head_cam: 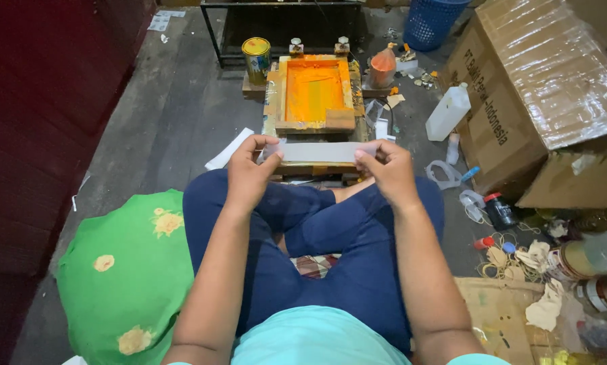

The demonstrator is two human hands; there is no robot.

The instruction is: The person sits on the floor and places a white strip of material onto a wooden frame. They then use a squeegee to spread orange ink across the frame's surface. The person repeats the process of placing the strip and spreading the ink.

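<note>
I sit cross-legged on the floor in dark blue trousers. My left hand and my right hand each pinch one end of a long pale grey strip, held flat and level between them over my knees. Just beyond the strip stands a small wooden screen-printing frame with bright orange ink spread across its mesh.
A gold tin can stands left of the frame, an orange-stained bag to its right. A white plastic bottle leans by a large cardboard box. Green flowered cushion at my left. Rubber bands, tape rolls and rags clutter my right. Blue basket behind.
</note>
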